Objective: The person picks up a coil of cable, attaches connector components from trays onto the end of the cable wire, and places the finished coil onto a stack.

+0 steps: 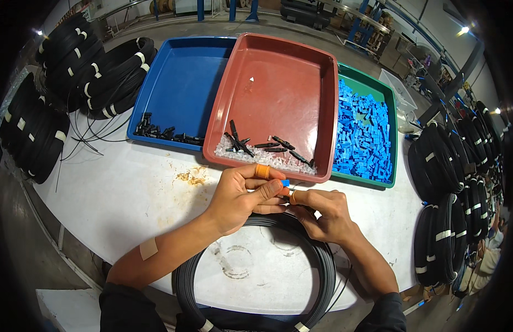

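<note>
Between the thumb and fingers of my left hand (242,199) is a small blue plastic connector piece (285,182). Right beside it, my right hand (325,213) is closed in a pinch; its fingertips meet those of the left hand, and what they hold is hidden. Orange tape wraps an index finger on each hand. Below both hands lies a coil of black cable (184,279), bound with white tape near my body. Just beyond my hands stands a red tray (284,83) with white clear-looking bits and several black connector parts (240,141) at its near end.
A blue tray (181,77) with black parts (156,133) stands left, a green tray (393,127) of blue pieces (361,133) right. Taped black cable coils are piled left (35,133) and right (442,238). Brown stains mark the white table (123,193).
</note>
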`<action>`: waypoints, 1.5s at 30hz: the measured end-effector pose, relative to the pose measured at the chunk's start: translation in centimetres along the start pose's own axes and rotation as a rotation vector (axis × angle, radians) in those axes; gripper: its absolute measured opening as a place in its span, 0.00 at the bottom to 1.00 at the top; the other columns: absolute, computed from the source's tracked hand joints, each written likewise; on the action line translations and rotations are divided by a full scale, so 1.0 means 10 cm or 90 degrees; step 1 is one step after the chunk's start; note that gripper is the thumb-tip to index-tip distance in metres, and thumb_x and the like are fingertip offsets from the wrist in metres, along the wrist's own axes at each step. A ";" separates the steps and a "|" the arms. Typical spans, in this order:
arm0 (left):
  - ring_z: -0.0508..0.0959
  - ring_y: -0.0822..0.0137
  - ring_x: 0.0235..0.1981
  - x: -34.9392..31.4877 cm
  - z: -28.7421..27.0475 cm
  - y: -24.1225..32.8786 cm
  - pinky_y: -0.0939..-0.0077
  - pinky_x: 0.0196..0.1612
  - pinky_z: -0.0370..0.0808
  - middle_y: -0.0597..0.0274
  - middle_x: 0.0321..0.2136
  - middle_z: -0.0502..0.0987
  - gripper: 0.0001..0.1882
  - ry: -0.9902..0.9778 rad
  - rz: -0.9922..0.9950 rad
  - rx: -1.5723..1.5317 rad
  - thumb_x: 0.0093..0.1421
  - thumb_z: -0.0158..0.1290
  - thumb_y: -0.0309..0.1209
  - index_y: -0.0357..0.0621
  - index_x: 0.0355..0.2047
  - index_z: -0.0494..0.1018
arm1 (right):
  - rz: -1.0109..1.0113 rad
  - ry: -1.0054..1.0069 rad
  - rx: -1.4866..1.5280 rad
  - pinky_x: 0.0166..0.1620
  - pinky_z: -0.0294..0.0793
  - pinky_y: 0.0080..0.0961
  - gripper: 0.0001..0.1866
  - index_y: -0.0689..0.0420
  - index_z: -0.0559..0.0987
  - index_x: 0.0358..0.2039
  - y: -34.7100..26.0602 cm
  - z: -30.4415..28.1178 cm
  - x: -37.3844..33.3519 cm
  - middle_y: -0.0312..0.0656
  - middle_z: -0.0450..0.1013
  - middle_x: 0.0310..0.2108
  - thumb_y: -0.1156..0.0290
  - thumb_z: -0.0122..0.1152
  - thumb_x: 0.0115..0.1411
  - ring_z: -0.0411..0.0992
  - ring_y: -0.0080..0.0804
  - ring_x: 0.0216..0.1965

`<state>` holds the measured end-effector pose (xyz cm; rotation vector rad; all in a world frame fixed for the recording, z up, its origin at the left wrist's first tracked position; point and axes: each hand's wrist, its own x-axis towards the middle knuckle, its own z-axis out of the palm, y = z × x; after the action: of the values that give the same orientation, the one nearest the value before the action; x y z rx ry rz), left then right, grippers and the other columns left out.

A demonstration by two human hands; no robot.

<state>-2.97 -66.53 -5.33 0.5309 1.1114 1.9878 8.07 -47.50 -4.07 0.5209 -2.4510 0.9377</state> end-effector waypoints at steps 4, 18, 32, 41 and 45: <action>0.86 0.57 0.41 -0.01 -0.01 -0.01 0.57 0.44 0.88 0.47 0.39 0.83 0.10 -0.006 -0.005 0.003 0.68 0.56 0.25 0.34 0.47 0.75 | 0.009 -0.032 -0.017 0.27 0.76 0.34 0.14 0.58 0.80 0.41 -0.06 -0.05 0.02 0.43 0.78 0.26 0.82 0.67 0.53 0.79 0.42 0.24; 0.86 0.60 0.42 0.07 -0.14 -0.04 0.65 0.43 0.89 0.49 0.39 0.83 0.12 0.039 0.056 0.041 0.67 0.58 0.29 0.33 0.47 0.76 | 0.080 0.074 -0.007 0.29 0.77 0.27 0.19 0.61 0.73 0.40 0.27 0.06 -0.09 0.43 0.79 0.29 0.75 0.75 0.55 0.81 0.36 0.27; 0.85 0.71 0.39 0.04 -0.17 -0.09 0.80 0.44 0.83 0.54 0.36 0.85 0.13 0.044 0.173 0.284 0.61 0.64 0.24 0.30 0.45 0.79 | 0.066 0.144 -0.081 0.33 0.83 0.25 0.13 0.63 0.80 0.37 0.16 -0.09 -0.14 0.45 0.80 0.34 0.86 0.71 0.52 0.82 0.34 0.33; 0.86 0.71 0.37 0.01 -0.13 -0.07 0.81 0.43 0.83 0.53 0.36 0.85 0.13 0.023 0.176 0.352 0.63 0.62 0.24 0.29 0.45 0.78 | 0.039 0.157 -0.070 0.32 0.81 0.26 0.12 0.61 0.81 0.36 0.15 -0.03 -0.13 0.43 0.80 0.33 0.84 0.73 0.51 0.81 0.34 0.32; 0.86 0.71 0.37 0.01 -0.11 -0.07 0.81 0.42 0.83 0.53 0.35 0.85 0.13 0.017 0.180 0.371 0.62 0.63 0.25 0.29 0.44 0.79 | 0.037 0.145 -0.097 0.33 0.80 0.28 0.12 0.60 0.82 0.34 0.12 -0.05 -0.11 0.42 0.81 0.33 0.84 0.74 0.49 0.80 0.36 0.32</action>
<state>-3.53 -66.79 -6.53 1.0088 1.7220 1.8868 8.58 -46.12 -4.96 0.2760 -2.3161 0.7789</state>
